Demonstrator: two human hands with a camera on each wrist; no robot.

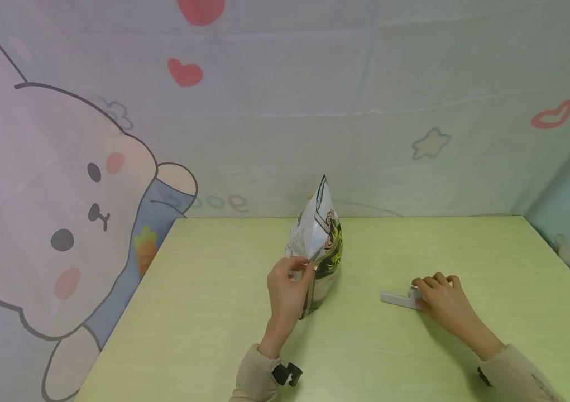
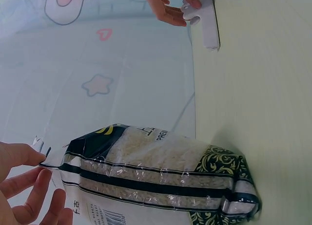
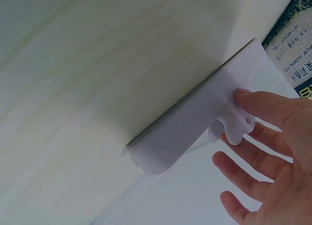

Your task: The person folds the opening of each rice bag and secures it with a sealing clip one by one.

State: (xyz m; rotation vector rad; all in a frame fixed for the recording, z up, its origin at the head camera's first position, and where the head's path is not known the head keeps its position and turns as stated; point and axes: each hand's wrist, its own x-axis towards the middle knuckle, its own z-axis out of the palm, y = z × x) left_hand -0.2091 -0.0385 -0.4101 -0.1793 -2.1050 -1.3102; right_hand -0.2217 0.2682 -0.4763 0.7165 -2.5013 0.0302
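Note:
A bag of rice (image 1: 334,245) stands upright on the table, its top edge narrowing to a point. Its clear side panel shows the grains in the left wrist view, where the bag (image 2: 156,181) appears sideways. My left hand (image 1: 287,290) pinches a top corner of the bag between thumb and index finger, the other fingers loosely bent. To the right, my right hand (image 1: 442,301) holds a white bag clip (image 1: 400,300) by its lever. The right wrist view shows the thumb on the clip (image 3: 185,122) and fingers behind it; its jaws look closed.
The pale yellow-green table (image 1: 204,312) reaches back to a printed cloth (image 1: 285,111) with hearts, a star and a cartoon animal. The cloth also hangs along the table's left and right sides.

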